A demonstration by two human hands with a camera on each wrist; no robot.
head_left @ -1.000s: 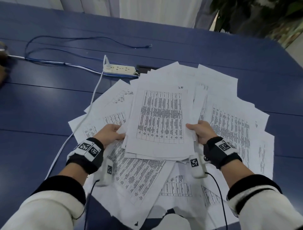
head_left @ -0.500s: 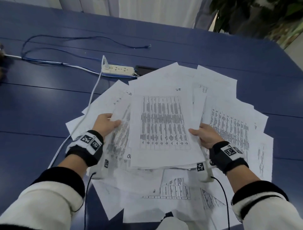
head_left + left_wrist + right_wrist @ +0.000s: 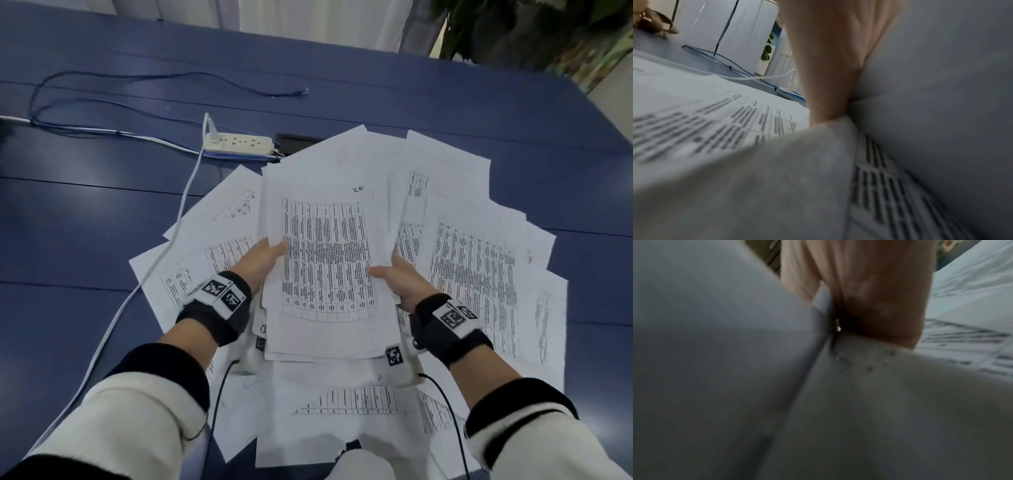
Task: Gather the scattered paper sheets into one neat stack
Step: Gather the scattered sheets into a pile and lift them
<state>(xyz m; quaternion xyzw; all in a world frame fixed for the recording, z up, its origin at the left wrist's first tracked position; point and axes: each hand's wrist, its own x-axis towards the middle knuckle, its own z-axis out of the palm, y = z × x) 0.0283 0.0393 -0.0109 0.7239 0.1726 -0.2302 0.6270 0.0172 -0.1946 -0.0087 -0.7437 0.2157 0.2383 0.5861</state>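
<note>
I hold a partial stack (image 3: 325, 267) between my left hand (image 3: 262, 262) and right hand (image 3: 402, 286), both grasping its side edges, over the table's (image 3: 102, 219) middle; many loose sheets (image 3: 479, 274) lie fanned beneath, ungathered

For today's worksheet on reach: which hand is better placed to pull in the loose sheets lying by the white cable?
The left hand: those loose sheets lie directly beside it, while the right hand grips the held stack on its far edge.

Two hands, the left hand (image 3: 263, 262) and the right hand (image 3: 406, 282). One stack of paper (image 3: 329, 274), with too many loose sheets (image 3: 479, 274) around it to count. One power strip (image 3: 239, 144) beyond it.
</note>
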